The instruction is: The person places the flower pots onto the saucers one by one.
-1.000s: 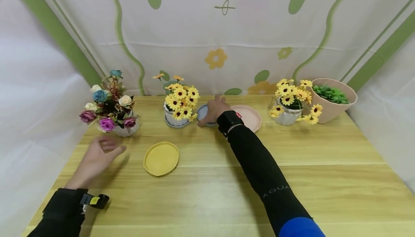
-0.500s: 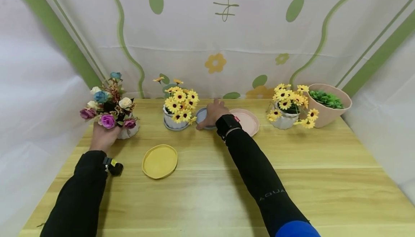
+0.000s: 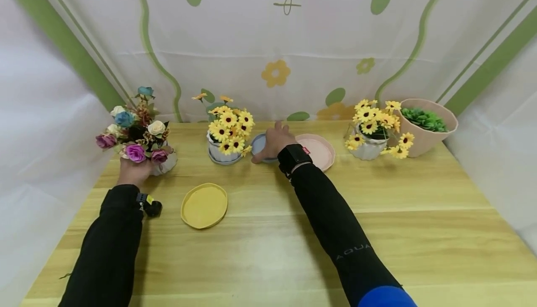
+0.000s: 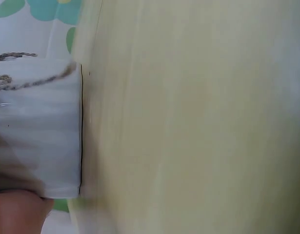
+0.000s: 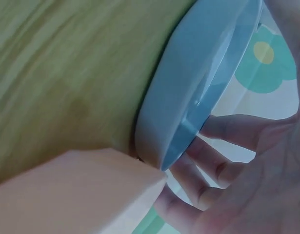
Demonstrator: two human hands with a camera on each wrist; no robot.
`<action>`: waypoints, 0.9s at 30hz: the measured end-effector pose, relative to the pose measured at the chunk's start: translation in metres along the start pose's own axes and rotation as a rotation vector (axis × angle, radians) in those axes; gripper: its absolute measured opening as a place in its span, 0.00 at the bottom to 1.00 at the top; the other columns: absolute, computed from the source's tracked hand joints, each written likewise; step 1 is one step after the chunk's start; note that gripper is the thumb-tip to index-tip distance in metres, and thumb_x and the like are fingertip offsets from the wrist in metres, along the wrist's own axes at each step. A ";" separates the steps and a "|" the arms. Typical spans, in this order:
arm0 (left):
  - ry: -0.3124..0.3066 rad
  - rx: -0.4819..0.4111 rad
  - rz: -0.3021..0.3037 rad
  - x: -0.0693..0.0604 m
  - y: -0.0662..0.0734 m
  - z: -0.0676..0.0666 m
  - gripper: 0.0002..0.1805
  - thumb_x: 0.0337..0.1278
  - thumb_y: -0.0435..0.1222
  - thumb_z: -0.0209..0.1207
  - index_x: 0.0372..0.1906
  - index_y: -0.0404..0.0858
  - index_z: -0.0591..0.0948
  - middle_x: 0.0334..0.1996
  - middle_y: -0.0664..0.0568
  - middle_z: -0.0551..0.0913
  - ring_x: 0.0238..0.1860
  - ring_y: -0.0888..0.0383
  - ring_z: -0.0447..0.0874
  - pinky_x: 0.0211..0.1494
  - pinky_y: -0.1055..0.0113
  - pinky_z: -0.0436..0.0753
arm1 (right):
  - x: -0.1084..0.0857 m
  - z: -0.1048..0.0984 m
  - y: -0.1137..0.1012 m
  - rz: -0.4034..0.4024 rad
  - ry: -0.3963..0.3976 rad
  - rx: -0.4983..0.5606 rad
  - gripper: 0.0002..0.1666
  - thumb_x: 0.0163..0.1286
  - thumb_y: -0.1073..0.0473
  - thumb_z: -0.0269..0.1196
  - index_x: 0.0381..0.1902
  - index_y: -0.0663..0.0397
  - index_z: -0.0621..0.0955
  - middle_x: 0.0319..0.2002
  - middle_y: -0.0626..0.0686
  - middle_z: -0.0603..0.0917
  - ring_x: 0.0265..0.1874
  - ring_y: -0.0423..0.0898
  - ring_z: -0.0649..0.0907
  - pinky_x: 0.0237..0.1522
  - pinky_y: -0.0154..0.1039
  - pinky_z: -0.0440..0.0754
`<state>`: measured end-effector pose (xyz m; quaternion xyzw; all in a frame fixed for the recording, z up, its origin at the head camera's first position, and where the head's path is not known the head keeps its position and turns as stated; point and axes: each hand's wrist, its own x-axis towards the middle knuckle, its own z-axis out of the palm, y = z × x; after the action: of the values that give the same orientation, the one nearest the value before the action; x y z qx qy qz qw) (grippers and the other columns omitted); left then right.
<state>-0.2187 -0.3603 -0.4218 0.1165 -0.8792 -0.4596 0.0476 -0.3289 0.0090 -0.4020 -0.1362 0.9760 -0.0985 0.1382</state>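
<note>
My left hand [image 3: 133, 171] holds the white flower pot [image 3: 165, 163] of mixed roses [image 3: 135, 152] at the table's left. Up close in the left wrist view, the pot [image 4: 37, 131] has twine round it, with part of the hand [image 4: 18, 214] against its side; most of that hand is out of frame. At the back middle, my right hand [image 3: 274, 141] spans a small blue saucer [image 3: 259, 143], partly covering it. The right wrist view has several fingers of the right hand [image 5: 247, 170] at the rim of the blue saucer [image 5: 184, 83], which lies on the table.
A pink saucer [image 3: 323, 153] lies right of the blue one, and a yellow saucer [image 3: 204, 205] nearer the front. A pot of yellow daisies [image 3: 224, 153] stands on a saucer. Farther right are another daisy pot [image 3: 369, 150] and a large pink planter [image 3: 430, 132].
My left hand has moved forward and right from in front of the roses to their pot and now holds it. The right hand stays at the blue saucer.
</note>
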 end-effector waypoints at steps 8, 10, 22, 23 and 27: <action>0.081 0.122 0.008 0.000 0.001 0.002 0.41 0.71 0.33 0.56 0.82 0.25 0.53 0.79 0.26 0.60 0.81 0.30 0.58 0.84 0.39 0.61 | -0.010 -0.004 -0.003 -0.038 -0.032 -0.031 0.45 0.53 0.25 0.77 0.54 0.54 0.85 0.74 0.65 0.66 0.66 0.64 0.72 0.49 0.51 0.85; 0.089 0.096 0.007 -0.001 0.001 0.002 0.41 0.71 0.32 0.56 0.82 0.26 0.54 0.79 0.26 0.61 0.81 0.31 0.58 0.84 0.39 0.61 | -0.012 -0.004 -0.004 -0.048 -0.038 -0.040 0.44 0.53 0.25 0.77 0.52 0.53 0.86 0.74 0.65 0.66 0.66 0.64 0.72 0.49 0.51 0.85; 0.105 0.072 0.016 -0.002 0.000 0.003 0.42 0.68 0.31 0.57 0.83 0.27 0.54 0.79 0.27 0.61 0.81 0.31 0.58 0.84 0.39 0.61 | -0.030 -0.003 -0.009 -0.108 -0.039 -0.136 0.50 0.53 0.23 0.75 0.59 0.54 0.82 0.66 0.61 0.71 0.59 0.58 0.74 0.49 0.49 0.86; 0.104 0.071 0.022 -0.002 0.001 0.003 0.42 0.69 0.32 0.57 0.83 0.28 0.53 0.80 0.28 0.60 0.81 0.31 0.58 0.84 0.39 0.60 | -0.031 -0.002 -0.010 -0.110 -0.041 -0.147 0.51 0.53 0.23 0.75 0.60 0.54 0.82 0.66 0.61 0.71 0.59 0.58 0.74 0.49 0.49 0.86; 0.099 0.076 0.012 -0.001 0.001 0.003 0.41 0.69 0.31 0.56 0.82 0.27 0.54 0.79 0.28 0.61 0.80 0.31 0.59 0.84 0.39 0.61 | -0.036 -0.002 -0.011 -0.131 -0.054 -0.174 0.51 0.53 0.22 0.75 0.60 0.54 0.82 0.65 0.61 0.72 0.59 0.58 0.75 0.48 0.49 0.87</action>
<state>-0.2183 -0.3566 -0.4225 0.1357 -0.8933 -0.4191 0.0894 -0.2936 0.0090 -0.3889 -0.2136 0.9659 -0.0184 0.1453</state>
